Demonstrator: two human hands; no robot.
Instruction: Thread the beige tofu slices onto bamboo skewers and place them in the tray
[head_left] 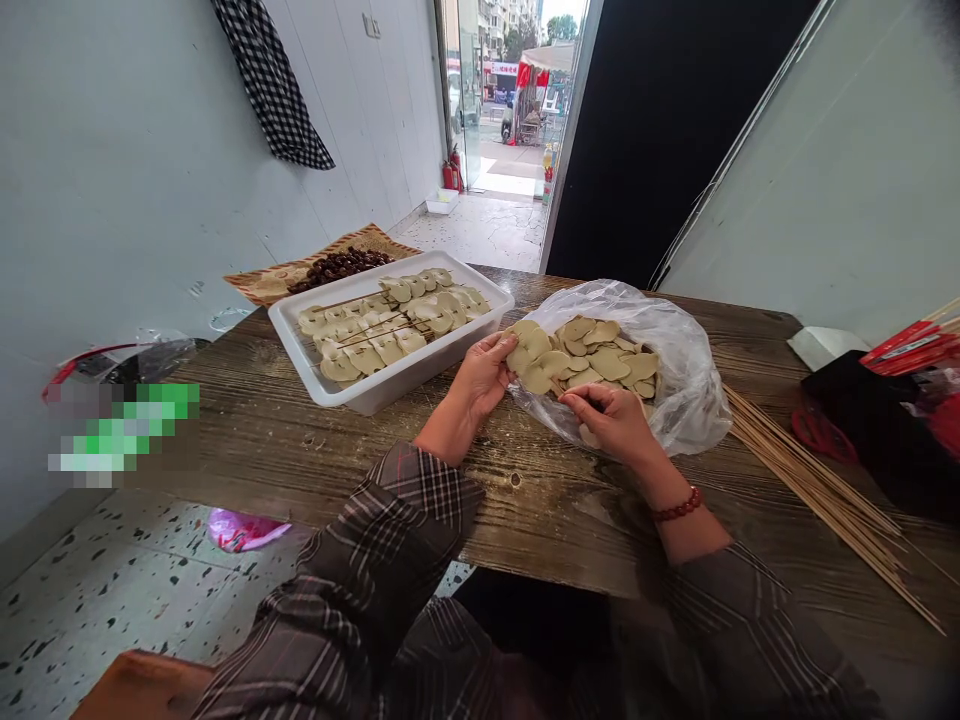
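Between my hands, in front of the open plastic bag [694, 385], are several overlapping pale green-beige round slices [531, 350]. My left hand [484, 378] pinches them at their left edge. The fingers of my right hand [611, 418] are closed on a thin skewer [559, 388] at the lower right of these slices; most of the skewer is hidden. More loose slices [606, 362] lie in the bag just behind. To the left, a white tray [352, 398] holds rows of skewered slices [364, 335].
Long bamboo skewers [832, 500] lie on the wooden table [300, 450] at the right, beside red scissors [823, 436] and a black box [847, 400] with red packets. Dark red pieces [341, 268] rest on patterned paper [259, 288] behind the tray.
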